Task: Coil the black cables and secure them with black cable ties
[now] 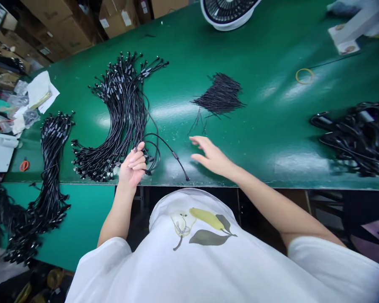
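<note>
My left hand (pixel 133 165) is closed on a black cable (pixel 162 141) near the table's front edge. The cable loops to the right of the fingers, and one end with a small sleeve hangs down toward the edge. Behind and left of this hand lies a large bundle of black cables (pixel 123 105) with metal-tipped ends. My right hand (pixel 205 155) is held with its fingers apart and nothing in it, just in front of a few loose black ties (pixel 198 122). Beyond them is a pile of thin black ties (pixel 221 94).
More cable bundles lie at the left (pixel 52 155) and coiled black cables at the right (pixel 360 136). A white fan (pixel 229 12), a yellow ring (pixel 304 76), orange scissors (pixel 24 165) and papers (pixel 41 90) are on the green table (pixel 271 126). Part of a person shows far left.
</note>
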Motion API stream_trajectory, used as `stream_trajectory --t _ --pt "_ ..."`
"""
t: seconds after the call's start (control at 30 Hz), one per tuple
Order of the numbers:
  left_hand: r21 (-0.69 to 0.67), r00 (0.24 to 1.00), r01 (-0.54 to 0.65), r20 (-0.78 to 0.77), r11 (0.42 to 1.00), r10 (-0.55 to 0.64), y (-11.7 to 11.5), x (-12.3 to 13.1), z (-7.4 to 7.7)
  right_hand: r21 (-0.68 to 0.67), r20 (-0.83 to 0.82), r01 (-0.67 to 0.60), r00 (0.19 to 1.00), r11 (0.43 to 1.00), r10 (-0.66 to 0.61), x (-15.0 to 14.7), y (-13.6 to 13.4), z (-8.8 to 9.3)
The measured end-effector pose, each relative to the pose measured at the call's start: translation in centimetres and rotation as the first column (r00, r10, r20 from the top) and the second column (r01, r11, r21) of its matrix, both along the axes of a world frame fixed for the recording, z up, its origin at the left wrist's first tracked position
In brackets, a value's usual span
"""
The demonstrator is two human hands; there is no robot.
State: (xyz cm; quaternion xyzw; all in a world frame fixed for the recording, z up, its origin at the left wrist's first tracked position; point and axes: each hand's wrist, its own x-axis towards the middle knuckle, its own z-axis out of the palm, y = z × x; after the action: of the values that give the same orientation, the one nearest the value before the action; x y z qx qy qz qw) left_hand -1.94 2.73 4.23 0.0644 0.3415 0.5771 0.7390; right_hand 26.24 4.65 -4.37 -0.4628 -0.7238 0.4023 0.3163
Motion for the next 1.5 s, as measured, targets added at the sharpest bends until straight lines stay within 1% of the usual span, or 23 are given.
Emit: stream_trajectory --t 0.07,0.13,0.23,0.3,0.37,0.43,0.5,0.57,0.63,0.7,0.77,0.83,0.93,0.97,1.03,1.1,1.13,1.2,1.23,1.3,1.37,1.43,1.5 --pt "-0.012 0.997 0.070 -0.025 0.998 -0.070 -0.3 0.9 -0.3 0.105 0.034 -0.002 0.999 0.994 -0.002 -3.0 1.5 -0.1" --pt "-0.008 0.991 0.121 -0.052 0.993 -0.121 -0.7 1.5 -0.2 0.088 0.064 -0.040 0.997 0.995 0.034 -5.2 3.0 -0.1" --pt "-0.010 0.982 0.149 -0.119 0.989 -0.150 -1.2 1.4 0.0 0.011 0.110 -0.113 0.988 0.994 0.111 -6.4 3.9 0.3" --pt "-0.007 0.977 0.139 -0.163 0.990 -0.138 -1.3 1.1 0.0 0.049 0.207 -0.122 0.972 0.991 0.110 -6.3 3.8 0.8" --pt "-0.006 0.974 0.129 -0.189 0.992 -0.128 -1.3 1.0 -0.3 0.101 0.322 -0.142 0.941 0.985 0.103 -6.1 3.7 1.4" --pt "-0.017 0.970 0.147 -0.192 0.989 -0.147 -1.3 1.1 -0.6 0.093 0.396 -0.170 0.910 0.981 0.121 -5.8 3.7 1.9" --pt "-0.024 0.967 0.184 -0.174 0.983 -0.186 -1.2 1.1 -0.8 0.083 0.389 -0.164 0.913 0.983 0.119 -5.5 4.0 1.9" --pt "0.000 0.970 0.192 -0.152 0.981 -0.189 -1.2 0.9 -0.7 0.080 0.301 -0.134 0.948 0.988 0.104 -4.5 4.5 1.5" --pt "0.062 0.981 0.125 -0.155 0.990 -0.114 -1.0 0.1 -0.3 0.054 0.203 -0.102 0.975 0.993 0.089 -2.9 4.8 0.7" --pt "0.141 0.984 0.015 -0.175 0.990 0.010 -0.7 -1.1 0.3 0.020 0.171 -0.056 0.984 0.998 0.051 -0.8 4.6 -0.2" --pt "0.194 0.978 -0.054 -0.187 0.979 0.091 -0.5 -2.3 0.8 0.053 0.222 -0.023 0.975 0.998 0.011 1.1 4.0 -0.6" --pt "0.203 0.975 -0.054 -0.201 0.978 0.096 -0.2 -2.8 1.0 0.156 0.358 -0.033 0.933 0.987 -0.026 2.1 2.8 -0.3" --pt "0.190 0.942 0.000 -0.331 0.982 0.064 0.4 -2.1 0.1 0.270 0.615 -0.176 0.788 0.947 -0.028 1.7 0.5 1.7" --pt "0.191 0.906 0.023 -0.418 0.981 0.060 0.6 -1.6 -0.4 0.263 0.669 -0.253 0.743 0.931 0.013 1.1 -0.3 2.7" --pt "0.190 0.786 0.102 -0.617 0.976 0.038 0.8 -0.1 -1.6 0.201 0.693 -0.430 0.697 0.880 0.182 -0.4 -1.5 4.9" --pt "0.175 0.636 0.237 -0.772 0.956 -0.016 0.6 1.3 -2.7 0.166 0.613 -0.556 0.705 0.814 0.356 -1.9 -2.0 6.9" --pt "0.165 0.565 0.317 -0.824 0.934 -0.047 0.4 2.0 -3.0 0.173 0.549 -0.574 0.731 0.800 0.406 -2.5 -1.8 7.8" --pt "0.143 0.463 0.462 -0.881 0.875 -0.100 -0.3 2.9 -3.2 0.199 0.400 -0.514 0.820 0.834 0.410 -3.3 -0.9 8.8" --pt "0.134 0.443 0.513 -0.887 0.848 -0.127 -0.6 3.1 -3.1 0.196 0.314 -0.456 0.868 0.868 0.385 -3.5 -0.3 8.8" --pt "0.125 0.473 0.573 -0.858 0.810 -0.202 -1.3 3.4 -2.5 0.145 0.097 -0.323 0.945 0.935 0.311 -3.7 1.0 8.1" --pt "0.133 0.558 0.605 -0.774 0.785 -0.299 -1.7 3.6 -1.8 0.041 -0.200 -0.207 0.957 0.977 0.211 -4.1 1.8 6.6" --pt "0.151 0.638 0.609 -0.676 0.779 -0.369 -2.0 4.0 -1.3 -0.126 -0.480 -0.195 0.870 0.973 0.113 -4.8 1.6 4.7" --pt "0.157 0.699 0.574 -0.604 0.804 -0.382 -2.1 4.6 -1.2 -0.306 -0.659 -0.282 0.752 0.909 0.011 -5.7 0.9 3.2"
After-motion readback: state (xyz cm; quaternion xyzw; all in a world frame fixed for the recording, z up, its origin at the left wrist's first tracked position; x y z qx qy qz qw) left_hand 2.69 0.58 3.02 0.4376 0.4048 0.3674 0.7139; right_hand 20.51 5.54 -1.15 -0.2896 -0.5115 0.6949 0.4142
